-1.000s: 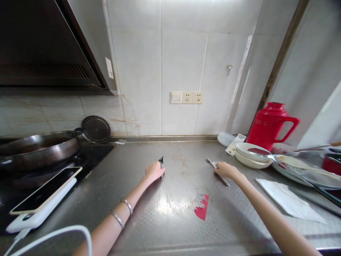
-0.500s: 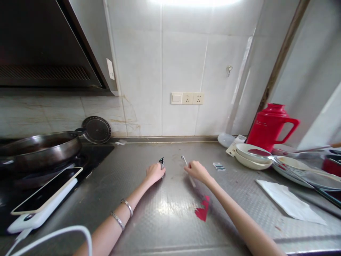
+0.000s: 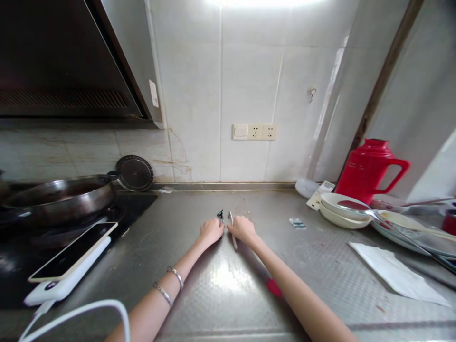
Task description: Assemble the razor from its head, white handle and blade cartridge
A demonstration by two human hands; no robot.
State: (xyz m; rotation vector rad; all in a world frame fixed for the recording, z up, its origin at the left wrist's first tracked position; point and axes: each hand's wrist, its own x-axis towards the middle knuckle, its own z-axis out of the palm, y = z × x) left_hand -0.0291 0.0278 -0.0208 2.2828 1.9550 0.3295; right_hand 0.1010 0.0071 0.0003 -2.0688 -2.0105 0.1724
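Head view, left to right. On the black hob sits a wide metal pan (image 3: pixel 66 202), with a dark perforated disc (image 3: pixel 134 174) leaning on the wall behind. Before the pan, a phone (image 3: pixel 76 251) rests on a white block (image 3: pixel 73 276), from which a white cable (image 3: pixel 113 304) loops over the near edge. At centre, the left hand (image 3: pixel 211 231), its wrist ringed by two bracelets (image 3: pixel 163 293), lies low over the steel counter (image 3: pixel 153 266); its fingers are curled almost closed about a small dark-tipped item (image 3: pixel 220 215), whose lower part is mostly hidden. Just beside it, the right hand (image 3: pixel 242 229) closes finger and thumb on a slim metallic rod (image 3: pixel 234 243), which points away from the body and shows at both ends. A red patch (image 3: pixel 274 288) is partly covered by the right forearm. Further right lie a small clear, green-striped piece (image 3: pixel 298 223), apart from both hands, stacked white bowls (image 3: pixel 344 222), a red flask (image 3: pixel 365 173) and a white sheet (image 3: pixel 397 271). Judged state: picking up is complete for both held items, and they are near one another, roughly side by side; setting down is not done for either. The striped piece is in neither hand. Whether the held items touch cannot be told.
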